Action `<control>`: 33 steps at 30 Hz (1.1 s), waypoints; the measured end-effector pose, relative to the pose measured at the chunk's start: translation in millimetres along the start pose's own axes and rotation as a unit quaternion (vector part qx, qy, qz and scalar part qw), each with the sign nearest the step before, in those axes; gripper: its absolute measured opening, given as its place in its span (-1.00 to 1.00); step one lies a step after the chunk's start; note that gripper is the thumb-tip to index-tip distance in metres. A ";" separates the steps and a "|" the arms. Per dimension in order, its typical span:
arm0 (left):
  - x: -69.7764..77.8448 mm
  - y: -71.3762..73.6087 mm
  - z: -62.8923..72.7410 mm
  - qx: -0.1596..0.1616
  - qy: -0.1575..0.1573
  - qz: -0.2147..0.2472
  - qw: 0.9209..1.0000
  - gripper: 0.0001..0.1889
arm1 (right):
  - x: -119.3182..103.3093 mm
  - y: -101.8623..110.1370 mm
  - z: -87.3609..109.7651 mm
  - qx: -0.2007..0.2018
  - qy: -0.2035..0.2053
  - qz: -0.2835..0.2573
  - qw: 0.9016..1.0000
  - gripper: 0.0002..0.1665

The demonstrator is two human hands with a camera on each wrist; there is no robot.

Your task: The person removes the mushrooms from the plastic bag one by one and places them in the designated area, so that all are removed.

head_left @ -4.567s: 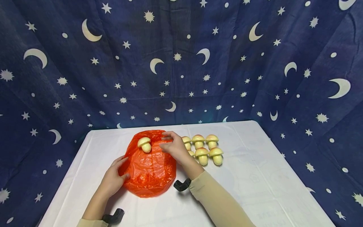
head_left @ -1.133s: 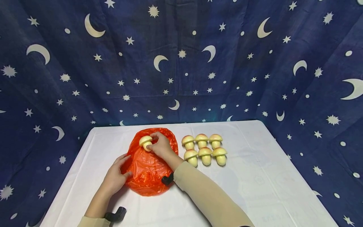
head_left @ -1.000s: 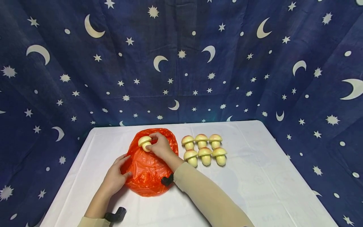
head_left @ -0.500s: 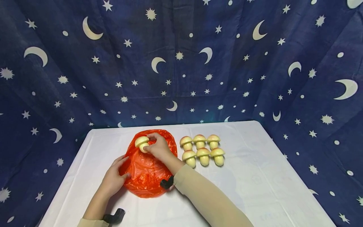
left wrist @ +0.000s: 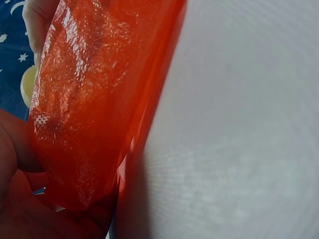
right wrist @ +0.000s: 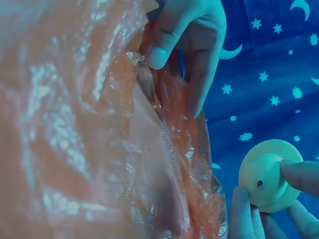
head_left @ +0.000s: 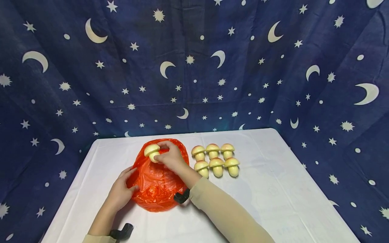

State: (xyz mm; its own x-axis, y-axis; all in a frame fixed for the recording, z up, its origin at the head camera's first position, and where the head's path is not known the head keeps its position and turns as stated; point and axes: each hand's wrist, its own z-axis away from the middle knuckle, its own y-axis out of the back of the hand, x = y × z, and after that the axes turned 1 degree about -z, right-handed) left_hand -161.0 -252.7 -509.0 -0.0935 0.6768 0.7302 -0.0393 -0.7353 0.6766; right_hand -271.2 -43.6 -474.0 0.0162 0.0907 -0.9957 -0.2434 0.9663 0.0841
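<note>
A red plastic bag (head_left: pixel 156 184) lies spread with its mouth open on the white table. At its left side my left hand (head_left: pixel 121 190) holds the bag's edge between thumb and fingers; the left wrist view shows the red film close up beside that hand (left wrist: pixel 20 169). Over the far part of the bag, my right hand (head_left: pixel 171 158) pinches a pale yellow toy mushroom (head_left: pixel 151 150) by its stem. In the right wrist view, the fingers surround the mushroom (right wrist: pixel 264 174), and a dark spot shows on its stem end.
Several more toy mushrooms (head_left: pixel 217 166) lie in two rows on the white table (head_left: pixel 258 202), right of the bag. Black wrist mounts (head_left: pixel 122 232) sit at both wrists. A dark blue curtain (head_left: pixel 194 67) with moons and stars hangs behind the table.
Earlier the right hand was at the bag's right rim and the mushroom lay in the bag, unheld. Now the hand pinches the mushroom, shifted slightly left. The left hand stays put.
</note>
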 end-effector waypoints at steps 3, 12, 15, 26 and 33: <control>0.2 0.0 0.1 0.001 -0.002 0.002 1.000 -0.25 | -2.7 4.1 3.1 -0.008 0.007 -0.017 1.000 -0.40; 0.2 -1.6 -0.4 0.002 0.002 -0.001 1.000 -0.24 | -10.5 17.8 15.1 -0.014 0.017 -0.039 0.999 -0.38; 0.9 -1.9 -0.8 0.000 0.006 0.002 1.000 -0.24 | -13.3 22.9 20.4 -0.017 0.025 -0.045 0.999 -0.37; 2.6 -0.7 0.7 -0.003 0.013 -0.001 1.000 -0.23 | -12.5 43.3 37.9 -0.016 0.037 -0.012 0.999 -0.37; 3.5 -1.1 -1.2 -0.002 0.012 -0.003 1.000 -0.22 | -9.6 57.6 46.9 -0.025 0.035 -0.018 0.999 -0.37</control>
State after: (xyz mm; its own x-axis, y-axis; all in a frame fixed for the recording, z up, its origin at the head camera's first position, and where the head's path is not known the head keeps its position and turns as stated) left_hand -162.5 -249.6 -507.3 -0.1162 0.6801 0.7238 -0.0444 -0.7316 0.6803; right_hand -239.9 22.4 -457.8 -0.0405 0.0369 -0.9985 -0.2917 0.9553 0.0472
